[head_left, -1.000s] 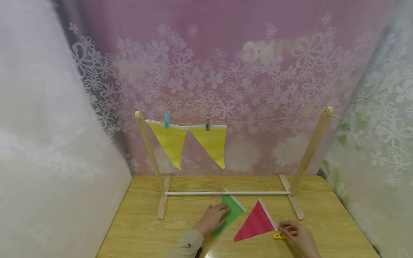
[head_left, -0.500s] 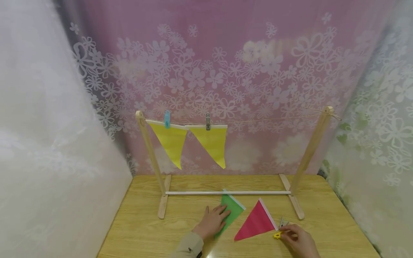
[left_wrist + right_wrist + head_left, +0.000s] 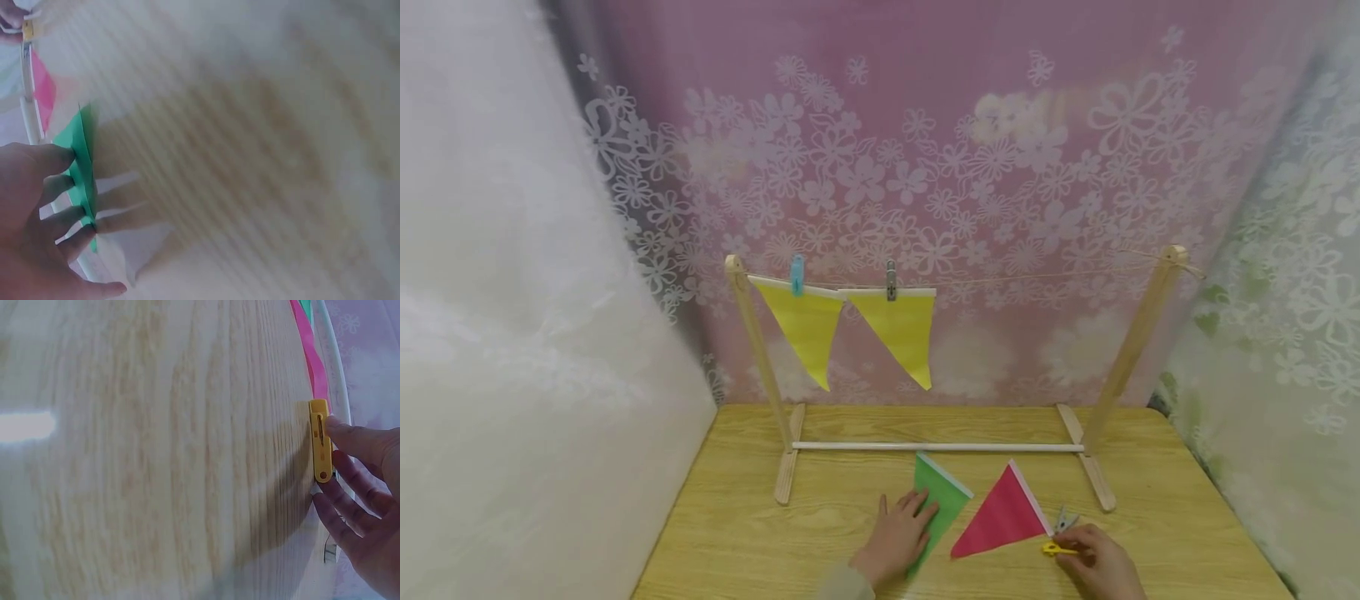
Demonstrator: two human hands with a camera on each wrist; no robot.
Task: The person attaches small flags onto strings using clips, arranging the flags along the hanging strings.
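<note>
On table, right hand (image 3: 1101, 562) now pinching yellow peg (image 3: 1054, 548), left hand (image 3: 901, 533) unmoved

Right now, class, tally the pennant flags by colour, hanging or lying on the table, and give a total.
Yellow flags: 2
Green flag: 1
Red flag: 1
Total: 4
</note>
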